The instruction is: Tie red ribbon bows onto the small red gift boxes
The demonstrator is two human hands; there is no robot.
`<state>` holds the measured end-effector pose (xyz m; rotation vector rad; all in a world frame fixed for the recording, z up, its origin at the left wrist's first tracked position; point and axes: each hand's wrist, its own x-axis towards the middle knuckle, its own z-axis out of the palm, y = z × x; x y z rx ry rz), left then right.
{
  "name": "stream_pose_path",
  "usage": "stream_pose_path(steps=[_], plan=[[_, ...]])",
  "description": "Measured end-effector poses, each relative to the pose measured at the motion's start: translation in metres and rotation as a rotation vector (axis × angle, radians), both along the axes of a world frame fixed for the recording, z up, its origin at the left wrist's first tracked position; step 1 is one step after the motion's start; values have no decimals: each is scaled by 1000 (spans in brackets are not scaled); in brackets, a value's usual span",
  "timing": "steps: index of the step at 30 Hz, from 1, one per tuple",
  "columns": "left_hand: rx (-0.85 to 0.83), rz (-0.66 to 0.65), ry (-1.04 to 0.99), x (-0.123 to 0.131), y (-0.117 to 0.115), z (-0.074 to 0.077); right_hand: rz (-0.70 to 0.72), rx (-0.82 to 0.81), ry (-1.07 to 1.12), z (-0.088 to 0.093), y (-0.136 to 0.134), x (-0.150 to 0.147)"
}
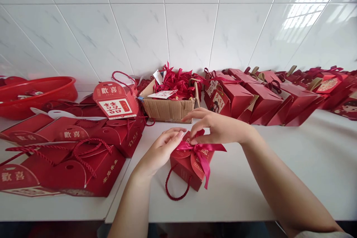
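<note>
A red gift box (182,173) sits on the white table in front of me, with a bright pink ribbon (205,163) tied in a bow across its top flaps. Its twisted red cord handle (178,198) hangs down onto the table at the near side. My left hand (160,152) is at the box's left side, fingers stretched out, thumb by the ribbon's left loop. Above the far side of the box, my right hand (216,124) has its fingers apart and curved, the lower ones close to the bow. Whether those fingertips touch the ribbon is hard to see.
Behind the box stands a cardboard carton (167,108) of red ribbons and cards. Red boxes (92,163) crowd the left, near a red plastic basin (55,88). A row of red gift boxes (263,98) lines the tiled wall (192,26) at right.
</note>
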<state>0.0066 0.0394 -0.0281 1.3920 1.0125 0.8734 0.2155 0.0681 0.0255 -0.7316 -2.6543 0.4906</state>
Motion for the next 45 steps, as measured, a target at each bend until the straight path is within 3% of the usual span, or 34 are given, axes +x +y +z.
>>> stream_pose_path(steps=[6, 10, 17, 22, 25, 27, 30, 32, 35, 38, 42, 45], plan=[[56, 8, 56, 1, -1, 5, -156, -126, 109, 5, 7, 18], [93, 13, 95, 0, 0, 5, -186, -271, 22, 4, 10, 23], [95, -7, 90, -2, -1, 6, -224, -303, -43, 2, 11, 20], [92, 2, 132, -7, -6, 14, -343, -408, -280, 3, 14, 25], [144, 9, 243, -18, -10, 18, -343, -464, -408, 0, 17, 27], [177, -85, 364, -26, -13, 19, -310, -492, -431, -2, 19, 27], [210, -202, 524, -33, -16, 15, -206, -529, -364, -5, 18, 28], [230, -174, 562, -32, -15, 10, -173, -523, -303, -9, 12, 32], [276, -21, 558, -25, -9, 2, -208, -499, -199, -20, -8, 44], [275, 102, 562, -20, -4, -3, -337, -493, -68, -45, -40, 55], [264, -7, 548, -20, -3, -3, -599, -464, 138, -88, -77, 53], [256, -106, 545, -21, -5, -3, -676, -450, 259, -107, -89, 34]])
